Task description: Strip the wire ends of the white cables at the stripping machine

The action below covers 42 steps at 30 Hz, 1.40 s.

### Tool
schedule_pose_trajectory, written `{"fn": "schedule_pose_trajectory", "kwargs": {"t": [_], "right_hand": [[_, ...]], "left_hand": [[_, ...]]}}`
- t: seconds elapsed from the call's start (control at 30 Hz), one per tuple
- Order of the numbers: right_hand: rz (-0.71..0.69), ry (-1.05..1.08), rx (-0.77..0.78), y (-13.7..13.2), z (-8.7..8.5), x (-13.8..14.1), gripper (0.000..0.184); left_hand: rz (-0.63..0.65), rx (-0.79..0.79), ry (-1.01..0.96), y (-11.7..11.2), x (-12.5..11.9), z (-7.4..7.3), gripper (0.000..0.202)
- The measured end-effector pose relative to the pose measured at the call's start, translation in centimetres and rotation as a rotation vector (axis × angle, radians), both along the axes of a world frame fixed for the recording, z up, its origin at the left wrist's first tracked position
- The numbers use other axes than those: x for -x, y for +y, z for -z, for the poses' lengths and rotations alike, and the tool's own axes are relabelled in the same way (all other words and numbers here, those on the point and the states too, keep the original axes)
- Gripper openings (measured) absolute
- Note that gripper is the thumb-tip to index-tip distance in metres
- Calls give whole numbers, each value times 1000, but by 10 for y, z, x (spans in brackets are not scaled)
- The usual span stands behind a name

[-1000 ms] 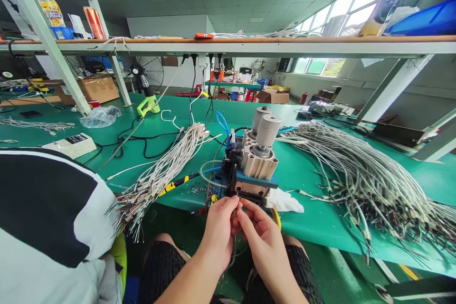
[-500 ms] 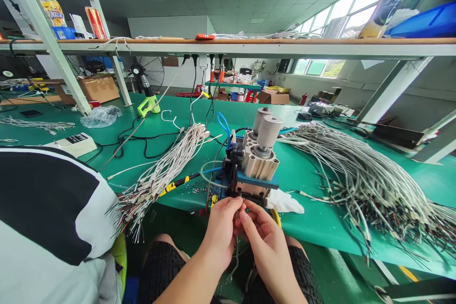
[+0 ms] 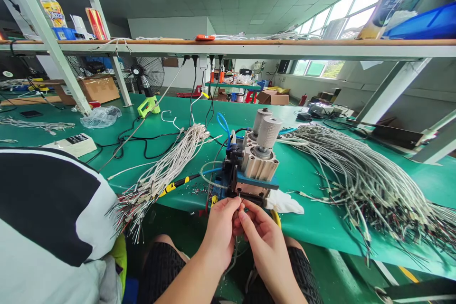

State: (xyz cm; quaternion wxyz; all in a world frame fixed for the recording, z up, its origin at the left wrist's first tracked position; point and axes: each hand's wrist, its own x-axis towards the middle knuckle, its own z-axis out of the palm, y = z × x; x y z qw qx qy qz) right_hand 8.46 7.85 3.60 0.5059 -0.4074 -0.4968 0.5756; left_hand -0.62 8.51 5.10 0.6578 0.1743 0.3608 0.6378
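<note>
Pinching a thin pale wire (image 3: pixel 235 251), the left hand (image 3: pixel 221 232) and right hand (image 3: pixel 266 247) come together, clamped on it just in front of a pneumatic wire-stripping machine (image 3: pixel 257 166) on the green desk (image 3: pixel 299 171). The wire looks light, limp and probably slippery, so it seems best held close to its end, though the fingertips (image 3: pixel 245 213) hide most of that end. Its length dangles below the hands. A large bundle of similar wires (image 3: pixel 370 175) lies right of the machine, a second bundle (image 3: pixel 164 171) left.
</note>
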Motion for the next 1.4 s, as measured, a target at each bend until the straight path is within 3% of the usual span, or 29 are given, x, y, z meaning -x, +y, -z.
{"fn": "schedule_pose_trajectory", "kwargs": {"t": [0.53,0.7,0.9,1.07,1.2,1.4], "right_hand": [[-44,11,-3,1,4,-1,51],[-13,73,10,-7,6,-5,48],[-35,234,225,-20,18,-17,43],[-180,264,322,-24,6,-20,35],[-232,271,364,-25,2,-21,34],[-147,327,362,-26,3,-21,36]], "left_hand": [[-20,4,48,0,-1,5,33],[-24,-54,94,-13,1,7,35],[83,-188,319,-44,5,25,43],[177,-198,416,-56,10,31,48],[157,-169,338,-60,8,33,49],[116,-153,222,-66,4,44,48]]}}
